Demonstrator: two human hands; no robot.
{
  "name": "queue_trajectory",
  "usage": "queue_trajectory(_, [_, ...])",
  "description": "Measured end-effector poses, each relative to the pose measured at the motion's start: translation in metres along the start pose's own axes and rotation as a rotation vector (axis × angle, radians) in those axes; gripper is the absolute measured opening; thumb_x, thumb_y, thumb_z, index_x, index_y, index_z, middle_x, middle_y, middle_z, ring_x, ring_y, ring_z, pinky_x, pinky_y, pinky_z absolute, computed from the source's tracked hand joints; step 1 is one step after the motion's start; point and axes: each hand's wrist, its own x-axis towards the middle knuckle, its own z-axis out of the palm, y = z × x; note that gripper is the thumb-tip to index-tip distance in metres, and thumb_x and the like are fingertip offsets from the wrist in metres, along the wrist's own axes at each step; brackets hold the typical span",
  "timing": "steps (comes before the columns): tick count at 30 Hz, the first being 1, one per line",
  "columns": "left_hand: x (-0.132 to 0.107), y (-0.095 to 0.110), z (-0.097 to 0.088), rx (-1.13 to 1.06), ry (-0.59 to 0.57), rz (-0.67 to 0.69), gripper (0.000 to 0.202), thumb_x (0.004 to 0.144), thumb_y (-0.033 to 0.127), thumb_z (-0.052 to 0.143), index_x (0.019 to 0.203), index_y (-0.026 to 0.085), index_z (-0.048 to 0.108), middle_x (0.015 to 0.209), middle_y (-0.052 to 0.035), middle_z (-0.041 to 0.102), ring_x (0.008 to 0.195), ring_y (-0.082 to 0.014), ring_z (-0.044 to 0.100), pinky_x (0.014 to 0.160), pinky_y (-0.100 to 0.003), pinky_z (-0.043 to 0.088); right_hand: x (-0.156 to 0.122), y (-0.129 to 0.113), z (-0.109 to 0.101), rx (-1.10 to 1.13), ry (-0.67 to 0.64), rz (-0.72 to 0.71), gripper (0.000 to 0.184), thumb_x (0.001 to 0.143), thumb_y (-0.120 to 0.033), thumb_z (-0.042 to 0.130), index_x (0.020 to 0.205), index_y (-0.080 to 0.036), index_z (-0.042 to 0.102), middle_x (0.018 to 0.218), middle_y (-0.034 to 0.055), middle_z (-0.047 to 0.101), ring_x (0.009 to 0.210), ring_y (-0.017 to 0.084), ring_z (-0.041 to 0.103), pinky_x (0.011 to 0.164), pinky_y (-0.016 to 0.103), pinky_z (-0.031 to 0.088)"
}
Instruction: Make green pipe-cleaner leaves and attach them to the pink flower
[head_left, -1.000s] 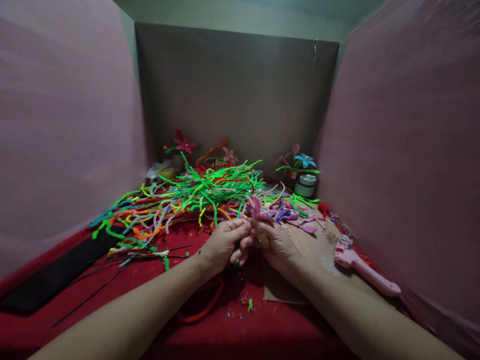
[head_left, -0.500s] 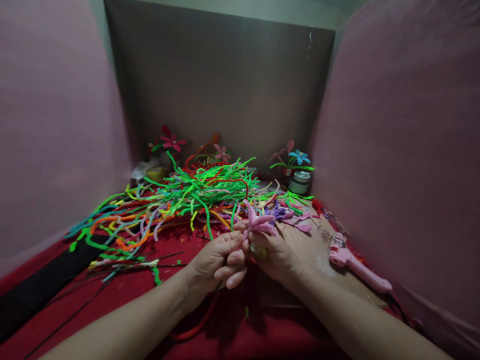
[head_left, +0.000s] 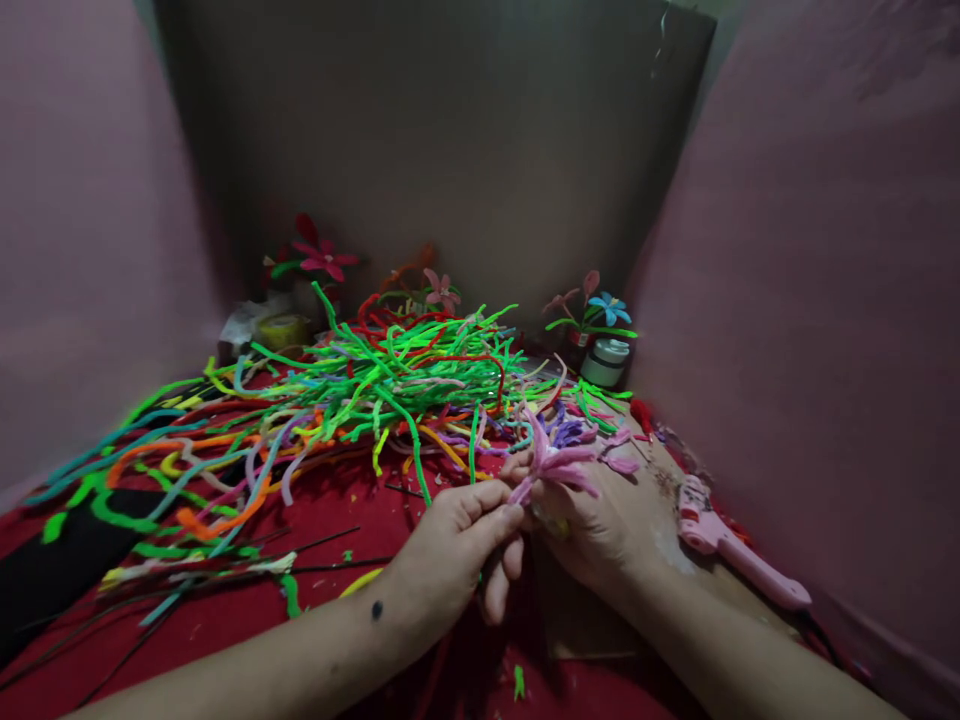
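Observation:
A pink pipe-cleaner flower (head_left: 559, 462) is held up between both hands, its petals spread toward the right. My left hand (head_left: 454, 545) pinches a petal at the flower's lower left between thumb and finger. Behind and under the bloom, my right hand (head_left: 604, 530) grips its base, and the petals partly cover those fingers. Something yellowish shows at the right palm, too unclear to name. Just beyond the flower lie purple pipe-cleaner pieces (head_left: 570, 432) and loose pink petals (head_left: 621, 464).
A large heap of green pipe cleaners (head_left: 405, 370) covers the back of the red cloth (head_left: 330, 545). On the right, a pink glue gun (head_left: 739, 555) rests on a board (head_left: 660, 500). Finished flowers (head_left: 324, 260) stand along the rear wall, near a small jar (head_left: 604, 362).
The view has shifted, and both hands with the flower now appear farther right. My left hand has turned, with its thumb and finger now on a lower-left petal.

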Motion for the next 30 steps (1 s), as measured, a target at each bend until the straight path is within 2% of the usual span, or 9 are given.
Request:
queue_trajectory(6, [0.004, -0.015, 0.004, -0.291, -0.091, 0.001, 0.030, 0.085, 0.031, 0.045, 0.062, 0.012, 0.051, 0.039, 0.0030, 0.048, 0.027, -0.0043, 0.041, 0.033, -0.014, 0.033, -0.005, -0.007, 0.005, -0.219, -0.009, -0.060, 0.016, 0.061, -0.032, 0.071, 0.068, -0.020, 0.062, 0.065, -0.0004, 0.057, 0.058, 0.013, 0.049, 0.056, 0.026, 0.042])
queue_trajectory(9, [0.003, -0.013, 0.004, -0.446, -0.138, -0.062, 0.021, 0.086, 0.025, 0.044, 0.071, 0.013, 0.053, 0.043, 0.0042, 0.050, 0.024, -0.0038, 0.036, 0.029, -0.016, 0.037, -0.006, -0.015, 0.006, -0.294, -0.087, -0.086, 0.018, 0.065, -0.036, 0.068, 0.068, -0.018, 0.065, 0.062, -0.0002, 0.058, 0.055, 0.012, 0.049, 0.057, 0.027, 0.043])
queue_trajectory(12, [0.001, -0.013, 0.000, -0.578, -0.267, -0.098, 0.017, 0.086, 0.021, 0.042, 0.077, 0.014, 0.055, 0.049, 0.0056, 0.049, 0.023, -0.0008, 0.029, 0.026, -0.015, 0.038, -0.009, -0.018, 0.005, -0.354, -0.194, -0.089, 0.022, 0.072, -0.039, 0.062, 0.076, -0.019, 0.068, 0.055, -0.0003, 0.057, 0.056, 0.014, 0.052, 0.062, 0.029, 0.045])
queue_trajectory(16, [-0.002, -0.020, -0.007, -0.638, -0.410, -0.076, 0.017, 0.087, 0.020, 0.042, 0.077, 0.014, 0.055, 0.051, 0.0071, 0.045, 0.023, 0.0009, 0.024, 0.026, -0.014, 0.039, -0.012, -0.014, 0.002, -0.446, -0.235, -0.169, 0.022, 0.077, -0.040, 0.056, 0.077, -0.021, 0.068, 0.067, 0.0010, 0.063, 0.071, 0.015, 0.057, 0.077, 0.031, 0.044])
queue_trajectory(19, [-0.002, -0.018, -0.008, -0.542, -0.407, -0.044, 0.018, 0.085, 0.025, 0.045, 0.075, 0.015, 0.055, 0.049, 0.0080, 0.045, 0.022, 0.0006, 0.024, 0.026, -0.015, 0.038, -0.014, -0.011, 0.000, -0.484, -0.264, -0.241, 0.023, 0.079, -0.039, 0.055, 0.073, -0.020, 0.067, 0.072, 0.0015, 0.062, 0.068, 0.013, 0.055, 0.070, 0.028, 0.045])
queue_trajectory(22, [-0.002, 0.002, -0.012, -0.117, -0.285, 0.039, 0.020, 0.084, 0.031, 0.048, 0.077, 0.016, 0.059, 0.052, 0.0040, 0.054, 0.034, -0.0060, 0.047, 0.042, -0.022, 0.048, -0.013, -0.014, 0.000, -0.540, -0.224, -0.358, 0.021, 0.079, -0.036, 0.056, 0.070, -0.018, 0.063, 0.067, 0.0003, 0.057, 0.060, 0.011, 0.049, 0.060, 0.025, 0.043])
queue_trajectory(25, [-0.007, 0.029, -0.020, 0.438, 0.028, 0.255, 0.015, 0.079, 0.027, 0.056, 0.074, 0.014, 0.063, 0.075, -0.0022, 0.063, 0.072, -0.0129, 0.060, 0.072, -0.025, 0.049, -0.013, -0.023, 0.003, -0.651, -0.197, -0.547, 0.026, 0.081, -0.036, 0.051, 0.064, -0.017, 0.059, 0.072, 0.0022, 0.056, 0.066, 0.013, 0.050, 0.062, 0.026, 0.043])
queue_trajectory(28, [-0.016, 0.047, -0.020, 0.515, 0.307, 0.494, 0.019, 0.075, 0.024, 0.060, 0.093, 0.018, 0.061, 0.081, -0.0006, 0.061, 0.077, -0.0122, 0.058, 0.072, -0.024, 0.048, -0.015, -0.031, 0.009, -0.701, -0.244, -0.616, 0.028, 0.084, -0.033, 0.045, 0.064, -0.018, 0.057, 0.076, 0.0034, 0.057, 0.073, 0.015, 0.053, 0.069, 0.028, 0.044])
queue_trajectory(30, [-0.022, 0.052, -0.014, 0.504, 0.332, 0.622, 0.028, 0.073, 0.020, 0.063, 0.101, 0.021, 0.059, 0.082, 0.0002, 0.059, 0.076, -0.0112, 0.057, 0.069, -0.022, 0.048, -0.016, -0.035, 0.013, -0.710, -0.257, -0.596, 0.024, 0.084, -0.030, 0.046, 0.067, -0.018, 0.057, 0.078, 0.0032, 0.057, 0.075, 0.015, 0.054, 0.070, 0.028, 0.044])
